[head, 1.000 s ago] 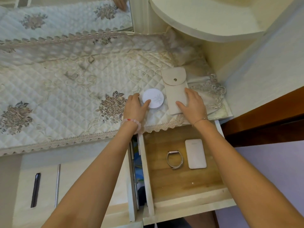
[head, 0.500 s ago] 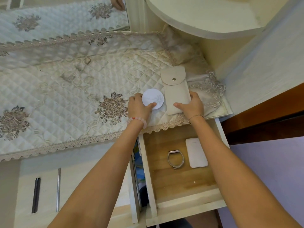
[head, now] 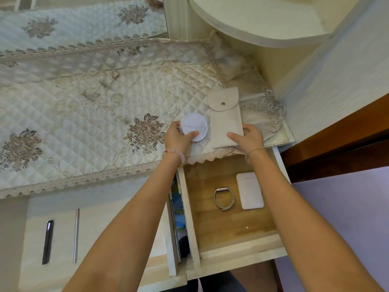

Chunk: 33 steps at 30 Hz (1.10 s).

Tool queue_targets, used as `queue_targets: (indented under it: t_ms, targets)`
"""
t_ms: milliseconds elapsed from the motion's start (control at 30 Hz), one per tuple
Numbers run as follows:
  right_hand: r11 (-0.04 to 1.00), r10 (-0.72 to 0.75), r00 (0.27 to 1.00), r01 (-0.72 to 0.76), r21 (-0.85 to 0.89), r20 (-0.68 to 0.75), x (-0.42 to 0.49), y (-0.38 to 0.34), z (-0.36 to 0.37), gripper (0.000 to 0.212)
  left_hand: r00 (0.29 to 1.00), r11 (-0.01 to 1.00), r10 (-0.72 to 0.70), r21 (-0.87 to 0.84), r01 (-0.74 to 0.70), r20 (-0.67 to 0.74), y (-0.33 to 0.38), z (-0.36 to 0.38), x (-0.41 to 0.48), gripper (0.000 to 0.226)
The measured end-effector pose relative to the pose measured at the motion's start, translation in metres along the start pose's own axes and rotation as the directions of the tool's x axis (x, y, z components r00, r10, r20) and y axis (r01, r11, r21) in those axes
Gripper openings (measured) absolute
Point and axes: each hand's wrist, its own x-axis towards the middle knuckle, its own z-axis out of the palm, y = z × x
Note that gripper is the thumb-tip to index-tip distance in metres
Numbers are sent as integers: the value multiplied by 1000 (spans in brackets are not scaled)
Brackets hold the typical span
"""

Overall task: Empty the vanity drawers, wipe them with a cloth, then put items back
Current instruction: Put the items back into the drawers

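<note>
From the head view, the round white compact (head: 194, 130) lies flat on the tabletop near its front edge. It is a pale disc with faint grey lettering and a leafy print on the lid. The left hand (head: 179, 140) has its grip closed around the compact, with the thumb pressed on the lid's near edge and the fingers curled round the left rim.

Just right of the compact lies a long beige pouch (head: 225, 121), its rounded flap closed with a metal snap at the far end. The right hand (head: 248, 139) grips the pouch at its near right corner, thumb on top and fingers curled at the right edge.

Both things rest on a white quilted cover (head: 84, 123) with brown embroidered roses and a lace border. A folded cloth with grey lace (head: 271, 114) lies beside the pouch, against the cabinet side.

Below the hands, the open drawer (head: 227, 228) juts out from under the tabletop, and the two forearms cross above it. On its bare wooden floor a grey wristband (head: 224, 198) lies just beside a flat white rectangular case (head: 249, 190); whether they touch is unclear.

A beaded bracelet (head: 176, 153) sits on the left wrist and a thin chain (head: 253, 151) on the right. To the left, the closed cabinet front carries a dark handle (head: 47, 242) and a metal bar (head: 76, 236). A curved shelf (head: 263, 22) overhangs the far right corner.
</note>
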Motion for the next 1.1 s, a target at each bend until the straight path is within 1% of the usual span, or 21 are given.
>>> queue_targets:
  t_ms: [67, 133, 233, 300, 400, 500, 567, 733, 867, 1100]
  targets:
    - [998, 9, 1000, -10, 56, 16, -10, 0, -1, 32, 1000, 998, -27, -58, 26, -15, -4, -10, -6, 52]
    - [996, 7, 1000, -8, 85, 17, -20, 1, -3, 35, 999, 992, -51, -117, 48, -20, -10, -22, -13, 53]
    - [995, 5, 1000, -8, 104, 25, -40, 4, -5, 36, 995, 960, -95, -267, 89, -8, -21, -40, -26, 52]
    - [991, -5, 999, -1, 133, 41, -55, 6, -4, 37, 993, 937, -119, -333, 106, -17, -28, -52, -37, 55]
    - [987, -17, 998, 9, 158, 55, -78, 8, 0, 38, 991, 892, -130, -440, 107, -23, -36, -67, -55, 51]
    - [985, -39, 997, 27, 168, 69, -97, 9, 7, 32, 992, 850, -121, -519, 87, -32, -40, -81, -73, 43]
    - [984, -60, 995, 46, 171, 80, -110, 10, 13, 30, 994, 814, -105, -576, 75, -19, -44, -89, -84, 42]
    - [984, -90, 989, 71, 161, 116, -137, 21, 29, 25, 996, 795, -83, -604, 52, -24, -57, -109, -107, 43]
    - [986, -105, 978, 79, 144, 179, -157, 28, 43, 33, 994, 796, -88, -604, 28, -69, -74, -127, -124, 44]
    - [993, -100, 950, 76, 91, 296, -185, 42, 64, 40, 969, 766, -161, -642, 2, -189, -109, -153, -158, 42]
